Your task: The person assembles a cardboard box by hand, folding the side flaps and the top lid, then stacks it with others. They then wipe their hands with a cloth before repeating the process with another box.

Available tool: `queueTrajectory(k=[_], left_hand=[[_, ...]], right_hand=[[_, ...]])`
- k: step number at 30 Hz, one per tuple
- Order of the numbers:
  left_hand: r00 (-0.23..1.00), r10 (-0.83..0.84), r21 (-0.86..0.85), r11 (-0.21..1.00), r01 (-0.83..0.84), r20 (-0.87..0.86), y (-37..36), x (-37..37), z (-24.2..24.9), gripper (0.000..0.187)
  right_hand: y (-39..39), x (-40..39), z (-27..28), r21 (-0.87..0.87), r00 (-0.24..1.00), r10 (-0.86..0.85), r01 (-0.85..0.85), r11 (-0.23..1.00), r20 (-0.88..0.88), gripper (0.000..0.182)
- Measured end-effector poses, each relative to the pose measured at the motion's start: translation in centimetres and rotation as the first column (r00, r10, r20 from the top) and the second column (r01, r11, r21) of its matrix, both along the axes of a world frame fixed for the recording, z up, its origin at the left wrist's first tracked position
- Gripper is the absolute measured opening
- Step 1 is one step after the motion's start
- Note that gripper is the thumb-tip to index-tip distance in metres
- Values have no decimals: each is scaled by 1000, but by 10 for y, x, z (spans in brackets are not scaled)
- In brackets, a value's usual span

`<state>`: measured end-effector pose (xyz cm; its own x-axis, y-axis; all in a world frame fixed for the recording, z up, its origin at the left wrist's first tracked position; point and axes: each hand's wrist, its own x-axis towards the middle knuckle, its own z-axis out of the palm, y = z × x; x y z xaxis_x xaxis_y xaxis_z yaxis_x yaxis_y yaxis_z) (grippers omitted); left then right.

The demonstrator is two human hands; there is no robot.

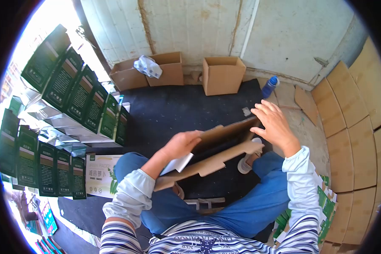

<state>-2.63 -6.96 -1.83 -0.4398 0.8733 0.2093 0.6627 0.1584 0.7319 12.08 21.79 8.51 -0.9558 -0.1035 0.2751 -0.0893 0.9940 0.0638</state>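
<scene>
Shirt (199,237): striped, nearest the camera, above blue jeans (258,199) with the 2 knees spread.
Cardboard (228,158): brown, folded, held between the knees; 2 long panels stand apart, opening upward; right end farther than left.
Left hand (182,145): grasping the left end of the far panel; white flap (182,163) just beneath.
Right hand (275,122): released, fingers spread at the right end; thumb contact cannot be told.
Shoe (244,164): near the cardboard's right end.
Mat (165,114): black, beneath the work area.
Green cartons (74,91): stacked in rows, left.
White carton (99,175): near left, beside the green cartons.
Open boxes (224,78): 3, far side; plastic bag (148,67) on the left 2.
Bottle (269,87): blue, far right, upright with slight tilt.
Brown boxes (362,148): stacked, right.
</scene>
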Motion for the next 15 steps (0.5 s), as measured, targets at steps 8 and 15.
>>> queueTrajectory(k=[8, 15], left_hand=[[990, -44, -64, 996, 53, 133, -5, 8, 4, 24], [577, 612, 390, 425, -817, 542, -62, -63, 46, 40]], right_hand=[[-24, -36, -43, -15, 887, 207, -220, 975, 413, 18], [7, -29, 1, -14, 979, -54, 58, 998, 196, 23]])
